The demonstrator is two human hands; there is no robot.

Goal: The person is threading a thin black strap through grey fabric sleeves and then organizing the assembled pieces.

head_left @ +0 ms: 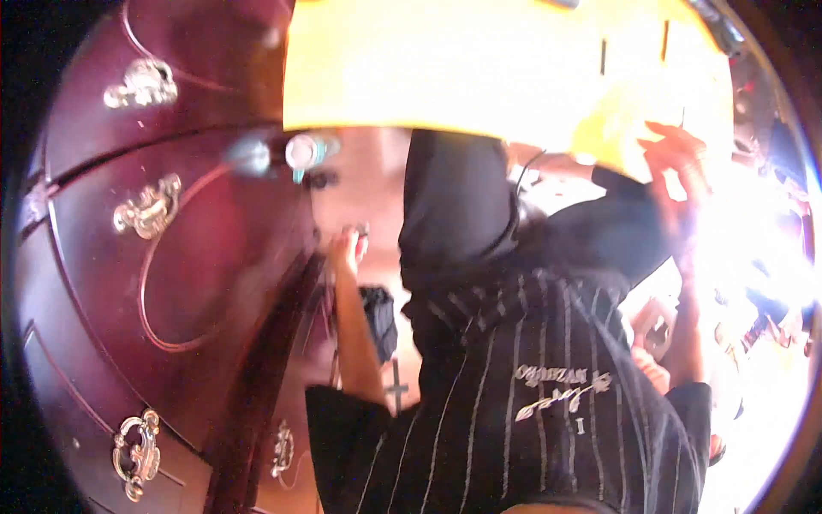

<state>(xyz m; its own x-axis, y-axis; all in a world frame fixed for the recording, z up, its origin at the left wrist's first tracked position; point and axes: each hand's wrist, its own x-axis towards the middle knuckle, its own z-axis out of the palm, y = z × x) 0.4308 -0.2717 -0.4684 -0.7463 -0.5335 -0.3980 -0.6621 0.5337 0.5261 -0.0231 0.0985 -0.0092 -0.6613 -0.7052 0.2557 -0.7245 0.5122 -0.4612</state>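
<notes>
My left hand [347, 250] reaches forward beside the front edge of a dark maroon wooden cabinet [214, 283]. Its fingers are curled, and something small and dark sits at the fingertips; I cannot make out what. My right hand [676, 171] is raised at the right, its fingers on the lower right edge of a large yellow sheet [462, 68] that covers the top of the view. My black striped shirt [531, 403] fills the lower middle. Glare washes out the area around the right hand.
The cabinet has curved drawer fronts with ornate silver handles [147, 208]. A clear bottle-like thing with a teal part [301, 152] lies near the cabinet's top. A black bag [378, 319] sits below on the light wooden floor [368, 184]. The right side is overexposed clutter.
</notes>
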